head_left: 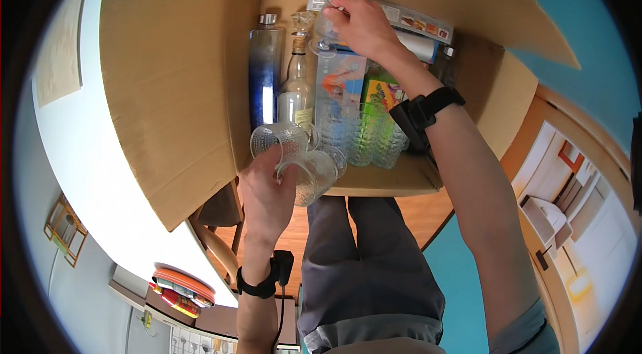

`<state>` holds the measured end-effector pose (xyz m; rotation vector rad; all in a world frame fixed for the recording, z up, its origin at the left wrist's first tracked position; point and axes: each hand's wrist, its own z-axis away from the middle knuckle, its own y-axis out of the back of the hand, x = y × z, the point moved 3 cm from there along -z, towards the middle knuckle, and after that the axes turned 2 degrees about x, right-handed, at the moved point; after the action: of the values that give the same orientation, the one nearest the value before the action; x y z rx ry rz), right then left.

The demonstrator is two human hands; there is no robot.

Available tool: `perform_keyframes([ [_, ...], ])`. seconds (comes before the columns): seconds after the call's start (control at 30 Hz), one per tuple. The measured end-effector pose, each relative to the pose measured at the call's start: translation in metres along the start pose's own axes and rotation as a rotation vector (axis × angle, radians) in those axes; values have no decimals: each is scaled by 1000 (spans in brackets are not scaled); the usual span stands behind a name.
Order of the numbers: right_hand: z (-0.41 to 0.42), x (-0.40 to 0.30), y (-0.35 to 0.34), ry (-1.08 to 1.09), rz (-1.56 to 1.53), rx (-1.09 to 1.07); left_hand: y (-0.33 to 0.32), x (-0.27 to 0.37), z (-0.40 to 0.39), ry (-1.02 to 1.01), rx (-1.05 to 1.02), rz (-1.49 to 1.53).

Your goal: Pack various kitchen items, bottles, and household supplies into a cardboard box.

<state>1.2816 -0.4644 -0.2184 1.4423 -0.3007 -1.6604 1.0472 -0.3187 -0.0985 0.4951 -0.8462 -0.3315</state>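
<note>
My left hand [271, 178] pinches two textured clear glass mugs [318, 173] together, at the near left edge of an open cardboard box [391, 181]. At the box's far side my right hand [361, 23] holds a small clear stemmed glass [325, 28], its foot pointing towards me. Below that glass, a blue carton [341, 73] and a green and yellow carton [383, 93] lie in the box. Several clear patterned tumblers [373, 138] stand close together near the front wall. Left of them are a clear bottle with a cork [297, 88] and a tall blue-tinted bottle [265, 73].
The box's left flap [170, 88] spreads over a white table [125, 173]. A long printed carton [416, 23] lies along the box's back. A red squeeze bottle [178, 301] and an orange-rimmed dish [185, 284] are at the lower left. A wooden chair [215, 248] stands below the table edge.
</note>
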Motion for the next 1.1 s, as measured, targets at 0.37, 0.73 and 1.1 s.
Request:
perform_keyframes([
  [0.37,-8,4,-10,-44,35,41,7,-9,-1,-13,19,16],
  [0.73,84,64,53,-554,-917,205,-8,-6,-12,-85,19,34],
  [1.1,196,111,120,-298,15,-76,-32,28,-16,-194,-79,-59],
])
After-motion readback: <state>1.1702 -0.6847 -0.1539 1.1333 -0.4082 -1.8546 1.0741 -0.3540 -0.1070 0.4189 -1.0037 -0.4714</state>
